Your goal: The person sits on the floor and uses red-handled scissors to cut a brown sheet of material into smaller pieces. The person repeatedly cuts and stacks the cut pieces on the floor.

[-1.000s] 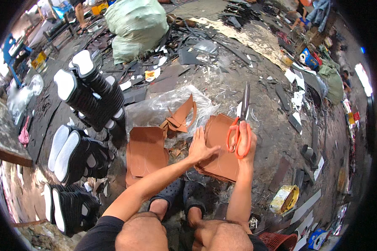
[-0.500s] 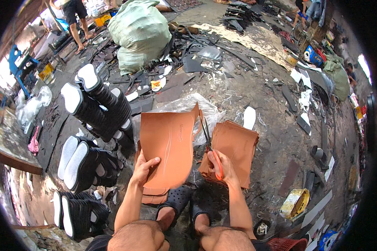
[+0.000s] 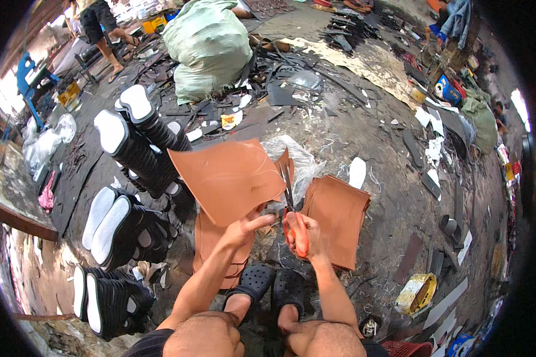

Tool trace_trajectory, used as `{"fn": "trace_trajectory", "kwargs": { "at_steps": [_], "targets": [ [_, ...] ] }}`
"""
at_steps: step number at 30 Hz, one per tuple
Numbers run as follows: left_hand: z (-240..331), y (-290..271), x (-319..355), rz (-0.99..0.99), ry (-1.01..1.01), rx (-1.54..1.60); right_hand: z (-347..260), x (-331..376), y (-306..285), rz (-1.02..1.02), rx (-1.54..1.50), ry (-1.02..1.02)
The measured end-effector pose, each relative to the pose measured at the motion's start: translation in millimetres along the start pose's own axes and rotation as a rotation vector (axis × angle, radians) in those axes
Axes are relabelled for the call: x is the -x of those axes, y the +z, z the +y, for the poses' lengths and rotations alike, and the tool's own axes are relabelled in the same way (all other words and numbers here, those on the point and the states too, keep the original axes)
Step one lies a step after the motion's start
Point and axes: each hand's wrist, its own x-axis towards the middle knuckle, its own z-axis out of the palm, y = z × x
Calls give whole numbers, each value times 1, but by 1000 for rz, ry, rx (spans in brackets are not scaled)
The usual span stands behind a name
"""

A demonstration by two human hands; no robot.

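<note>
A brown sheet (image 3: 226, 178) with a curved outline and faint marks hangs tilted in front of me. My left hand (image 3: 245, 227) grips its lower edge; the thumb points right and the other fingers are mostly hidden under the sheet. In my right hand (image 3: 307, 233) is a pair of scissors (image 3: 288, 193) with orange handles, the blades pointing away from me beside the sheet's right edge. A narrow brown flap (image 3: 285, 162) shows at the blade tips. Rounded brown pieces (image 3: 211, 250) lie below my left hand. Right of the scissors rests a stack of brown sheets (image 3: 338, 223).
Stacks of black soles with white tops (image 3: 138, 160) stand on the left. Clear plastic (image 3: 304, 157) lies beyond the sheet. Farther off are a pale green sack (image 3: 208, 50), dark scraps and another person's legs (image 3: 107, 50). A yellow container (image 3: 417, 293) lies at right.
The brown sheet has turned, its marked end swinging toward the scissors and its other end to the far left. My left hand has moved right, closer to my right hand, uncovering the pieces below.
</note>
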Motion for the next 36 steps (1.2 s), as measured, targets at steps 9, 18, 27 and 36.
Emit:
{"fn": "trace_trajectory", "kwargs": {
  "at_steps": [9, 18, 27, 36],
  "targets": [
    [36, 25, -32, 425, 314, 83, -4, -25, 5, 45, -151, -90],
    [65, 0, -1, 398, 129, -200, -44, -57, -16, -61, 374, -218],
    [68, -55, -18, 326, 44, -80, -23, -44, -26, -79, 321, -257],
    [94, -58, -5, 236, -235, 54, -51, -64, -30, -83, 428, -169]
  ]
}}
